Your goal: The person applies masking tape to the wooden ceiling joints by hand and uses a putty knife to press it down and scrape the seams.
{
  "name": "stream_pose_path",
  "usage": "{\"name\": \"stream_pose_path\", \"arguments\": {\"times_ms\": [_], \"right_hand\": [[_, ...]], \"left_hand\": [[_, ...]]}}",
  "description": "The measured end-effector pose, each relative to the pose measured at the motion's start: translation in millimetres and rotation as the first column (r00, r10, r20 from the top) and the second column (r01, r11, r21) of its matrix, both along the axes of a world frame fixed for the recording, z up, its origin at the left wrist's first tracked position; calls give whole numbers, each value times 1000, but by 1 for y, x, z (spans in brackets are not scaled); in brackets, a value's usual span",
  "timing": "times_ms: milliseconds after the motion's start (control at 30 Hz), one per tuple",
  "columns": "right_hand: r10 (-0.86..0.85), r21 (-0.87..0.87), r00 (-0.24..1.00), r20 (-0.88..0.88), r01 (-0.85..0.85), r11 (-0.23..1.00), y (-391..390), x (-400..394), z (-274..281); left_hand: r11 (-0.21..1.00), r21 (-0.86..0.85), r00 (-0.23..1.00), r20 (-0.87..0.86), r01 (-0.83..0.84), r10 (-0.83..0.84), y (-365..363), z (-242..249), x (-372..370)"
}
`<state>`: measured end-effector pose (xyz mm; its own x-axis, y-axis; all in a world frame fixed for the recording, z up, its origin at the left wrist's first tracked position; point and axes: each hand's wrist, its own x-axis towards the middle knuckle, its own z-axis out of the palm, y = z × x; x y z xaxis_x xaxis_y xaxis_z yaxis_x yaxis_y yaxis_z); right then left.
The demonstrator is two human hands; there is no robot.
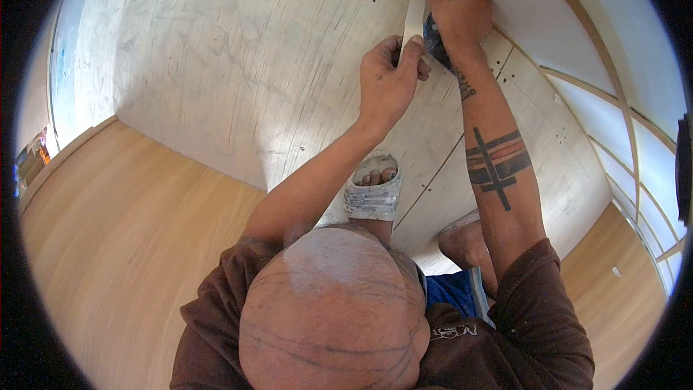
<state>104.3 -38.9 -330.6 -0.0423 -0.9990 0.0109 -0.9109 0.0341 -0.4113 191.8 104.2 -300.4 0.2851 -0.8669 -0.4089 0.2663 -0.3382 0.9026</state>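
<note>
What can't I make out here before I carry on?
All in the head view:
- Dark thing: partly behind the right hand; identity unclear.
- Right hand's grip on the strip: its own fingers hide it.
- Some left hand fingertips: hidden by the hand itself.
- Colourful items, left edge: too small.

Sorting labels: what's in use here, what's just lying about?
In use:
pale strip, left hand gripping, right hand at its far end
plywood under it

Apparently lying about:
small white scrap
colourful clutter, far left, unidentifiable
</note>
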Motion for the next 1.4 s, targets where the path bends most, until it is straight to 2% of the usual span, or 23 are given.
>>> {"name": "stream_pose_path", "arguments": {"times_ms": [300,367,500,567,600,667,700,767,800,867,900,967,1000,1067,1100,1167,1200,1267,1300,1367,1400], "right_hand": [[-16,-76,999,31,18,997,2,1,3],[53,-140,994,93,-40,989,-1,-3,1],[60,-162,991,118,-41,986,2,-10,35],[102,-322,993,64,-77,944,4,-13,48],[103,-322,993,63,-78,943,7,-11,63],[92,-445,933,347,77,892,16,1,99],[94,-445,933,347,75,892,20,6,112],[15,-341,847,532,198,919,24,13,132],[16,-341,847,532,197,919,24,14,138],[2,-256,735,678,233,938,23,17,145],[2,-256,735,678,233,938,23,18,142],[120,-308,545,830,268,913,22,21,132],[119,-307,544,830,269,913,21,21,132],[-26,-146,507,861,296,944,19,18,132],[-25,-145,506,862,294,945,19,16,129],[-85,-124,647,757,270,955,19,8,122],[-86,-123,649,756,270,955,20,4,127],[-162,114,773,614,115,987,21,-7,141],[-158,111,775,612,114,987,19,-15,131],[-82,122,900,429,32,992,21,-40,87],[-78,120,901,426,29,992,28,-55,71]], "left_hand": [[1000,11,1000,-19,-19,19,-2,0,0],[999,16,999,-22,-31,31,-3,-2,1],[998,-6,998,-21,-66,66,-4,-2,3],[998,10,998,-3,-57,57,-4,-2,3],[998,3,998,-20,-66,66,-4,-3,2],[997,-6,996,-39,-77,77,-4,-3,1],[998,14,998,-31,-55,55,-3,0,2],[999,33,999,-24,-33,34,-3,1,3],[999,40,999,-33,-35,36,-3,1,3],[998,47,998,-41,-37,39,-3,0,3],[998,42,998,-46,-38,40,-3,-1,3],[999,36,998,-50,-40,41,-2,-2,3],[999,40,998,-43,-36,38,-1,-2,3],[998,43,999,-36,-35,36,-1,-2,3],[998,40,998,-38,-41,42,-1,-2,3],[998,35,998,-41,-46,48,0,-1,4],[998,44,998,-38,-45,47,0,-1,4],[998,48,998,-40,-44,46,-2,-1,4],[998,31,997,-34,-62,64,-2,0,4],[996,13,996,-31,-87,87,-3,0,5],[997,6,997,-37,-75,75,-3,-1,5]]}}
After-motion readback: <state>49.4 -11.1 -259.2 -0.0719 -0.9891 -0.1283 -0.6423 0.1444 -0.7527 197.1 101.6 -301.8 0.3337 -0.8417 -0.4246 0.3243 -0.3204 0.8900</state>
